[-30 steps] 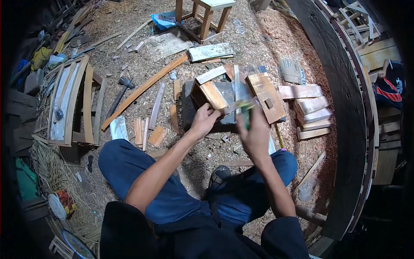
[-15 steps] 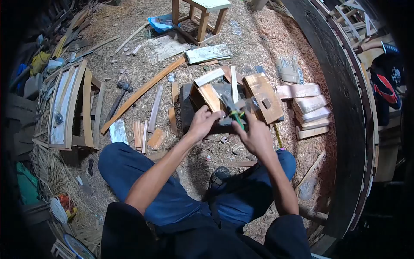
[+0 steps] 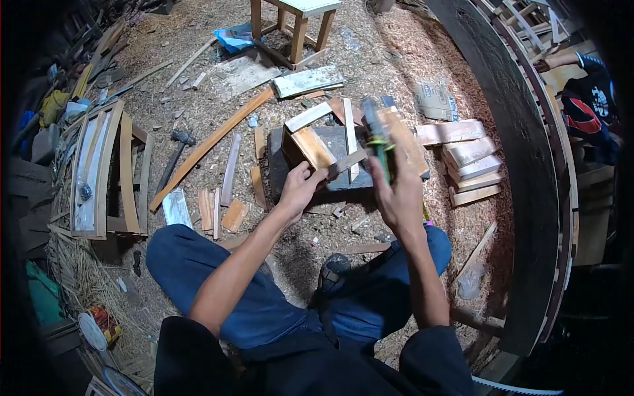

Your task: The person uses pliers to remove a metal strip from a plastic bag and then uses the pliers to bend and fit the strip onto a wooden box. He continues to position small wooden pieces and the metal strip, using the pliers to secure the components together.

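Note:
My left hand (image 3: 300,189) is closed, its fingertips pinching the near end of a flat grey-brown strip (image 3: 351,160). The strip points right, beside the near corner of a small wooden box (image 3: 313,146). My right hand (image 3: 399,191) grips what look like pliers with green-and-yellow handles (image 3: 381,148); their grey head is raised and smeared by motion. Behind my right hand lies a tan wooden block (image 3: 411,146), partly covered. Box and block rest on a dark low work block (image 3: 284,173), with a narrow pale stick (image 3: 350,125) between them.
A hammer (image 3: 175,158) and a long wooden strip (image 3: 211,148) lie left on the shavings. Stacked boards (image 3: 475,165) are at right, before a dark beam (image 3: 522,145). A stool (image 3: 297,33) stands ahead. Another person's arm (image 3: 561,61) shows far right.
My right hand has lifted the pliers up and right, away from the strip. My left hand stays by the box corner, and more of the strip shows. The view has shifted slightly.

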Tool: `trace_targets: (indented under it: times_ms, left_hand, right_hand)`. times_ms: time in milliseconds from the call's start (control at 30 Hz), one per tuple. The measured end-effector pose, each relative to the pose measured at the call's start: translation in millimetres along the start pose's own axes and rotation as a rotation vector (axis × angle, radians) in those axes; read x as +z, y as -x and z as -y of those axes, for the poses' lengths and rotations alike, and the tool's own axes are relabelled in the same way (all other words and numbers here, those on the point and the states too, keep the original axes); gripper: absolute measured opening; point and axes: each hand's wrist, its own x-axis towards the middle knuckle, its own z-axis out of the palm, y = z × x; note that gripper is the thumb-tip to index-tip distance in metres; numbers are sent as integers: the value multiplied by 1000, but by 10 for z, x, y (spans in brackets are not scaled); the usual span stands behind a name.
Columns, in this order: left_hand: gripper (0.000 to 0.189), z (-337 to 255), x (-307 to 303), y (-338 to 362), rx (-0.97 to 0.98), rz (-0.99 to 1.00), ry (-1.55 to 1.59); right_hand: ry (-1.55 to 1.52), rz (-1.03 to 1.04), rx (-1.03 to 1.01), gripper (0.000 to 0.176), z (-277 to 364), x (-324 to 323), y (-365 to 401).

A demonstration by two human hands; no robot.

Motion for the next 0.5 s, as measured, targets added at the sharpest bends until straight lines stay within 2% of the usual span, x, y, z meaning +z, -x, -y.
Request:
trace_targets:
  times_ms: [33,67,100,167,233,333,367,400,433,500]
  left_hand:
    - [27,4,-17,4,10,8,13]
    - [26,6,-5,3,19,6,34]
    - [26,-21,8,20,20,9,32]
    - [31,-54,23,70,-70,15,-3]
    - [32,-13,5,51,-30,26,31]
    - [33,-30,7,19,-18,38,47]
    - [34,-25,-5,47,-50,12,39]
    - [25,-64,31,64,5,-14,32]
    - [25,-61,42,71,6,-18,31]
    - [25,-64,73,78,-23,-12,51]
  right_hand:
    - [-123,-160,-50,61,30,43,36]
    - [-57,-258,-47,61,-53,220,106]
    - [-2,-205,-139,63,-364,519,178]
    - [495,203,20,65,-295,597,419]
    - [456,277,36,68,-207,330,231]
    - [300,156,67,73,-33,62,132]
    - [235,-35,-37,73,-99,98,157]
    - [218,-152,-90,73,-150,206,192]
    - [198,-273,-140,73,-209,351,243]
    - [415,148,42,74,-259,616,465]
